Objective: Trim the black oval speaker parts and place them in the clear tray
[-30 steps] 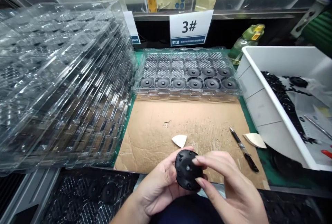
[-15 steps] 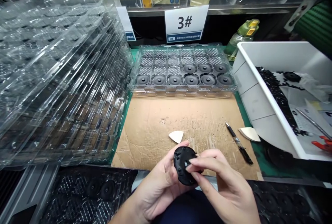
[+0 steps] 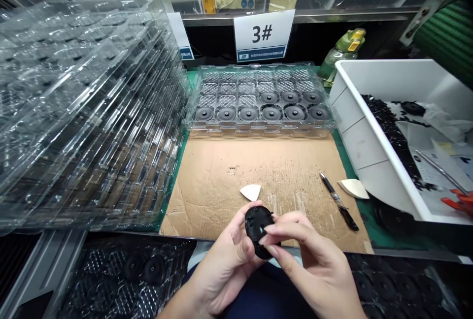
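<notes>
Low in front of my body, my left hand (image 3: 223, 267) grips a round black plastic part (image 3: 254, 225) by its rim, tilted so that its ribbed inner side faces up. Over the middle of that part, my right hand (image 3: 314, 260) has thumb and fingers pinched together, touching the part. A small pale glint shows at those fingertips; what they pinch is too small to make out. Just beyond my hands, a white rounded triangular pad (image 3: 251, 192) lies on the cardboard sheet (image 3: 207, 176).
Behind the cardboard stands a clear tray (image 3: 236, 127) partly filled with black round parts. Tall stacked clear trays (image 3: 121, 112) rise at left. On the right are a pen (image 3: 338, 201), a stack of white pads (image 3: 354, 188), a white bin (image 3: 384, 151) and a green bottle (image 3: 342, 55).
Both hands and the black part have shifted very slightly left and up in view. The pinch over the part's middle continues.
</notes>
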